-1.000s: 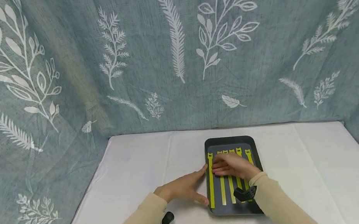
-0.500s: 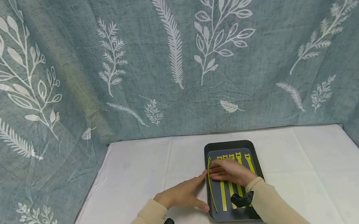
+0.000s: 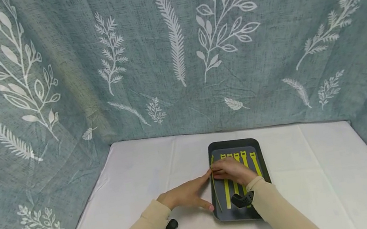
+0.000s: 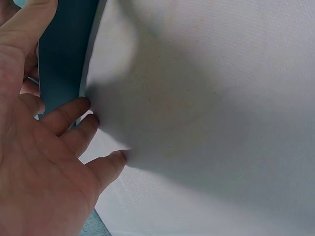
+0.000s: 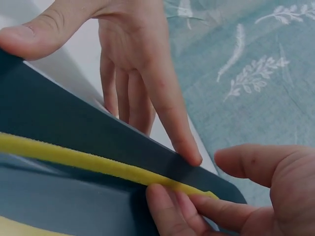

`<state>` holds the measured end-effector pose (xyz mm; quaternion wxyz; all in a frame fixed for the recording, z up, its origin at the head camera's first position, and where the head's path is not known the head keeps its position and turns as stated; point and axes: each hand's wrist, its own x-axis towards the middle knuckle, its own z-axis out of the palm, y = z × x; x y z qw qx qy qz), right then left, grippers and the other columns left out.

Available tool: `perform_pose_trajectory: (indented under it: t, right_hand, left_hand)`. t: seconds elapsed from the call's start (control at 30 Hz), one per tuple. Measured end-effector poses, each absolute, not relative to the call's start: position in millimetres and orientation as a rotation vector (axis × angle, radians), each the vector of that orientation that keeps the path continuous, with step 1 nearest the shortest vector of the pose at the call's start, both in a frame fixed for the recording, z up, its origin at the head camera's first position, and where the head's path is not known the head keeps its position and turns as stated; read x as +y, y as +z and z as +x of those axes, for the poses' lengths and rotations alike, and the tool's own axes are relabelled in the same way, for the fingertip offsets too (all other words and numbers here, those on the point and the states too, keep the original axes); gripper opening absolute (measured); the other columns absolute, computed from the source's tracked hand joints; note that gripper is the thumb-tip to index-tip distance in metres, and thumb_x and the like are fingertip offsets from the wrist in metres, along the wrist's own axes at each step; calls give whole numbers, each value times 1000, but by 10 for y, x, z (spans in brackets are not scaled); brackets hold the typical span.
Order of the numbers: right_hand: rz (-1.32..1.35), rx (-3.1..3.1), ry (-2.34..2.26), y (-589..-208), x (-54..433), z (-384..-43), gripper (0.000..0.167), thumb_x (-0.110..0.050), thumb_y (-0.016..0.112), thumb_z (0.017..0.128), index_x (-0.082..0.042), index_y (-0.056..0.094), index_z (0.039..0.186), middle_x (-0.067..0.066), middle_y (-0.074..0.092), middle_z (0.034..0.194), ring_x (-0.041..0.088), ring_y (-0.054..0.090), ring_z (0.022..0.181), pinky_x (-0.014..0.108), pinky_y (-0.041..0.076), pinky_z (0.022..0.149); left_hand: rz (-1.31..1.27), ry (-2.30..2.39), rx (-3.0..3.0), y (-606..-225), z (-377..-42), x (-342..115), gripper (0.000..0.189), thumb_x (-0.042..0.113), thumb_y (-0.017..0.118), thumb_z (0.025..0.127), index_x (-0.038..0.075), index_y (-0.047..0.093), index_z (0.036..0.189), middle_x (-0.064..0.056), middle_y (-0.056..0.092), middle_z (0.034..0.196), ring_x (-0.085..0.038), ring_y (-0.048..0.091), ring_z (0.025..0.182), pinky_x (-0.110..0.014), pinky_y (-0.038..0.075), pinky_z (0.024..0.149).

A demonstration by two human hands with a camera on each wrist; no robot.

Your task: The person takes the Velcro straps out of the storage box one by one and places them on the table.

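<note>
A dark grey rectangular tray lies on the table, holding several yellow cable-tie straps with slotted heads, side by side. The leftmost yellow cable-tie strap stands on its edge along the tray's left wall. My right hand reaches into the tray, its fingertips touching this strap near the slotted end; in the right wrist view the thumb stays apart from it. With fingers and thumb spread, my left hand touches the tray's left rim from outside.
White cloth covers the table around the tray. A blue-green curtain with white leaf prints hangs behind and at the sides. Dark cameras are strapped at the left wrist and the right wrist.
The leftmost strap lay flat a second ago; it now stands on edge against the left wall. My right hand has shifted slightly left. My left hand stays at the rim.
</note>
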<state>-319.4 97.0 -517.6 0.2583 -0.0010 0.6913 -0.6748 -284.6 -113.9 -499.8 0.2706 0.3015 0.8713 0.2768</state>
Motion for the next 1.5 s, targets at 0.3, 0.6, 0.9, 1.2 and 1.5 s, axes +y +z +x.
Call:
perform_pose_trajectory:
  t: [0.3,0.6,0.9,1.2,1.5]
  right_hand:
    - [48,2023,-1733,-5104,866,-3167,33,-10,58,99,13,65,121,20,69,114,17,68,96,39,56,96]
    - [129,2095,-1666,-5131,807,-3199,34,-15,60,99,10,66,122,18,72,109,18,70,94,37,59,89]
    - [175,2090,-1701,-5209,800,-3227,26,-16,64,98,6,73,110,11,72,90,12,68,71,30,61,72]
    - [198,2062,-1740,-5136,813,-3224,26,-12,65,97,7,70,114,10,71,85,12,69,69,29,61,71]
    - [212,1995,-1781,-5139,816,-3243,27,-9,64,97,9,68,117,8,70,86,11,69,71,27,60,72]
  left_hand:
    - [808,728,2343,-5015,-2857,-1147,119,46,83,81,10,4,164,-7,9,171,-22,18,157,-43,21,126]
    - [800,739,2345,-5016,-2847,-1141,120,45,83,81,10,3,164,-7,9,171,-22,18,157,-43,21,126]
    - [755,778,2333,-5027,-2817,-1152,113,43,84,81,21,7,161,-12,33,164,-33,33,152,-52,26,122]
    - [767,774,2331,-5023,-2827,-1152,115,45,83,82,22,5,163,-9,36,163,-30,30,153,-51,23,124]
    - [752,751,2325,-5031,-2855,-1179,117,49,80,83,21,1,165,-2,22,169,-23,22,156,-47,21,125]
